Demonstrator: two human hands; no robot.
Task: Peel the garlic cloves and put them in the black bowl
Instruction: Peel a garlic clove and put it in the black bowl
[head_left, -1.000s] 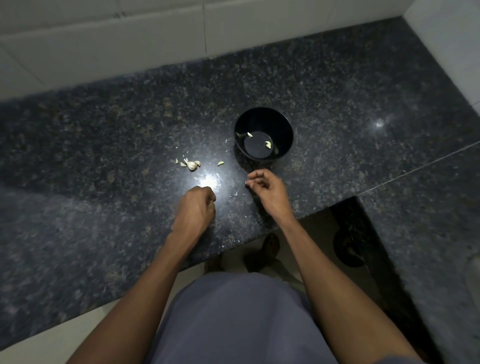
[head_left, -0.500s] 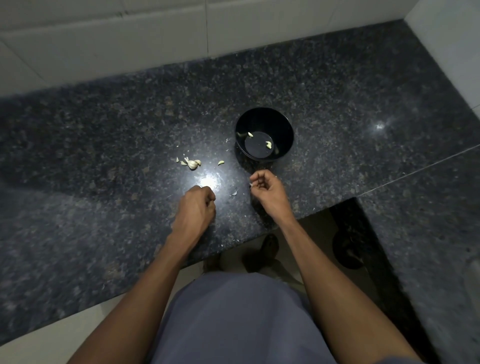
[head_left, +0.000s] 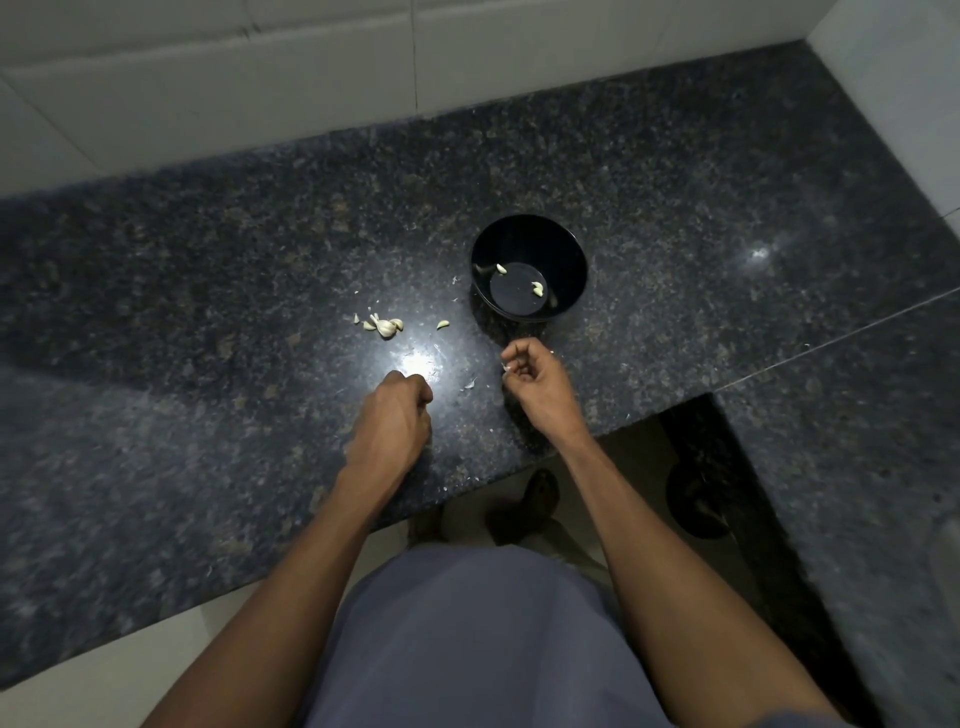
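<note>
Speckled dark granite countertop (head_left: 675, 171), polished and catching a glare spot, is being backed by pale wall tiles (head_left: 311, 78); only the head view is being offered.

Item: black bowl (head_left: 563, 244), round, smooth-walled, glossy, is being kept on the counter just beyond the right hand. Two pale, curved peeled cloves (head_left: 536, 287) are being held in its bottom; a darker scrap at its inner left wall cannot be identified.

Item: garlic cluster (head_left: 384, 326), off-white and papery, is being left well to the bowl's left, with a single loose clove (head_left: 442, 324) lying between cluster and bowl. A thin skin flake (head_left: 470, 384) is lying between the two hands.

Item: right hand (head_left: 540, 384), fingers curled inward, is seemingly pinching a small white piece at the fingertips; whether clove or skin cannot be told.

Item: left hand (head_left: 395, 421) is being held knuckles-up in a fist on the counter; anything gripped inside is hidden.

Progress is being judged as early: two cloves are sitting in the bowl, while the cluster and the loose clove are awaiting peeling.
</note>
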